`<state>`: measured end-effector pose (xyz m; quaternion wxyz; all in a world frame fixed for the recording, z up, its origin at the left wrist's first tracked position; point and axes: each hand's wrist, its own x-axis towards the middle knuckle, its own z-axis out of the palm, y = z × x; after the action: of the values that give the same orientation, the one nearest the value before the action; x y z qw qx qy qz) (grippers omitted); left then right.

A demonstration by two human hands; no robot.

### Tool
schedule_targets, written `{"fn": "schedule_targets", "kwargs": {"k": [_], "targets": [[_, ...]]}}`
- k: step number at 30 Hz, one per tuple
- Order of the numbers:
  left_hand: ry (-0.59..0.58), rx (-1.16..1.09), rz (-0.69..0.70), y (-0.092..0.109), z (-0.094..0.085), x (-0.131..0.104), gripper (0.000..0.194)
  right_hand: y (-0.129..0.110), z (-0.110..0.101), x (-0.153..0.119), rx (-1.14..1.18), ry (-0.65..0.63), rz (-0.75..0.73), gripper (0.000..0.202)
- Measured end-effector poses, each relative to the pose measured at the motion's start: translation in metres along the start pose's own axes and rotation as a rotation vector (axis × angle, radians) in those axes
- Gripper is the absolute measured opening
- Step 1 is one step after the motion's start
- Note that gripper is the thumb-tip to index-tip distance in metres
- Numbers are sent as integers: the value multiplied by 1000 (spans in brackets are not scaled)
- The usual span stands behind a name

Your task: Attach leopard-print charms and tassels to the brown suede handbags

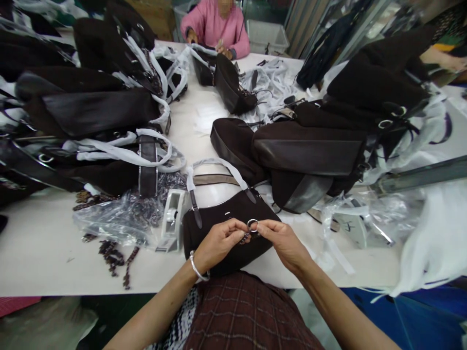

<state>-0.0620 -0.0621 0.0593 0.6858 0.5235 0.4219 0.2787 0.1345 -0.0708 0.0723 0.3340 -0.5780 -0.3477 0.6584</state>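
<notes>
The metal ring [252, 225] is between the two hands, just above the front of a dark handbag [207, 243] that lies on the worktop [47, 267]. The right hand [286, 240] has its grip closed in a pinch on the ring's right side. The left hand [219, 243], below a silver bracelet, has its grip nearly closed on a small dark piece [244, 238], mostly hidden by the fingers, right beside the ring. The handbag's white-wrapped handle [219, 162] arches up behind it. Just left of the handbag stands a tape dispenser [173, 218], with a clear plastic bag [120, 218] and dark braided cords [111, 255] farther left. More dark bags [310, 150] are heaped on both sides, and a person in pink [215, 24] sits across the worktop.
</notes>
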Motion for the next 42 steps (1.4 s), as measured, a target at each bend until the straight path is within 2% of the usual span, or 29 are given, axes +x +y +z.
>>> {"fn": "schedule_targets", "kwargs": {"k": [5, 9, 13, 16, 19, 22, 24, 26, 29, 33, 35, 37, 38, 40, 42], "targets": [[93, 255, 61, -7, -5, 2, 14, 5, 2, 3, 43, -23, 12, 29], [217, 406, 172, -13, -19, -3, 16, 2, 5, 1, 131, -15, -9, 30], [291, 373, 87, -19, -35, -15, 16, -3, 10, -2, 185, -31, -16, 30], [300, 109, 7, -18, -35, -22, 19, -2, 13, -4, 174, -41, -11, 31], [268, -478, 16, -9, -23, -22, 19, 0, 19, -7, 194, -73, 17, 35], [160, -962, 44, 6, -9, -18, 18, -1, 28, -11, 239, -142, 52, 34], [113, -1095, 43, 13, -4, -16, 21, -1, 35, -14, 264, -184, 40, 33], [132, -1120, 52, 17, -4, -16, 22, -2, 41, -17, 278, -231, 32, 33], [216, -1076, 72, 17, -10, -20, 24, -1, 45, -17, 275, -288, 72, 34], [292, -931, 102, 15, -11, -21, 25, -4, 43, -10, 197, -161, 71, 36], [357, -721, 132, 14, -8, -19, 22, -7, 41, -5, 134, -84, 52, 37], [446, -415, 163, 12, -7, -18, 15, -8, 39, -1, 130, -25, 38, 37], [487, -253, 169, 10, -7, -17, 25, -8, 38, 0, 148, -1, 26, 36], [534, 23, 152, 6, -9, -18, 55, -6, 37, 2, 177, 41, -4, 33], [579, 236, 142, 2, -12, -22, 68, -2, 36, 2, 185, 63, -16, 32]]}}
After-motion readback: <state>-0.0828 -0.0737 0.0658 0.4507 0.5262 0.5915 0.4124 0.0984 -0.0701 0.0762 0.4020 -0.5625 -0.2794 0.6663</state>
